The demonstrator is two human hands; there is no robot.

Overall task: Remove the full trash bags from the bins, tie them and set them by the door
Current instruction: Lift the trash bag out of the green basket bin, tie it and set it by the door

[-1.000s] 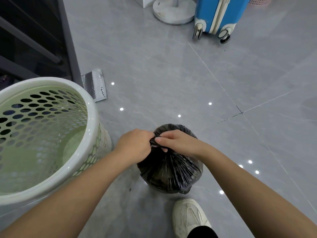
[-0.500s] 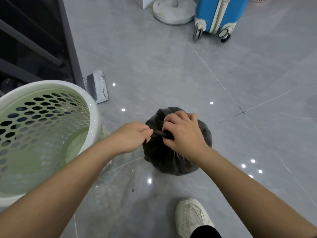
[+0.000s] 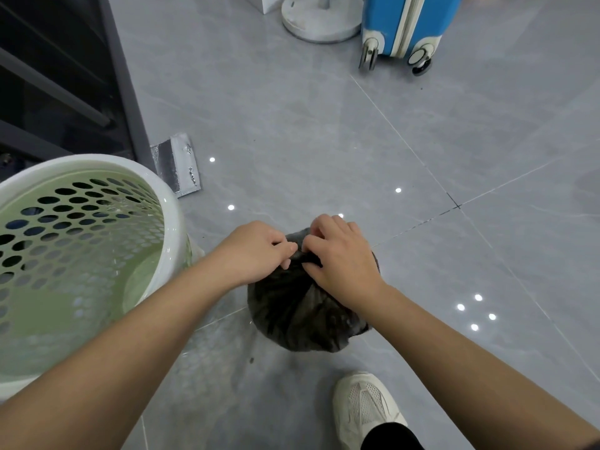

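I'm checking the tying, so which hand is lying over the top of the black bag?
The right hand, farther from the white perforated bin: it drapes over the black trash bag's gathered neck, while the left hand pinches that neck from the side.

Trash bag [image 3: 302,316]: black plastic, full and rounded, standing on the grey tiled floor [image 3: 292,125]. Neck gathered at the top, with creases running down the sides. The left hand [image 3: 259,251] and right hand [image 3: 337,258] pinch the gathered plastic. Bin [image 3: 177,222]: white rim, pale green perforated wall, upright, near the bag's left side.
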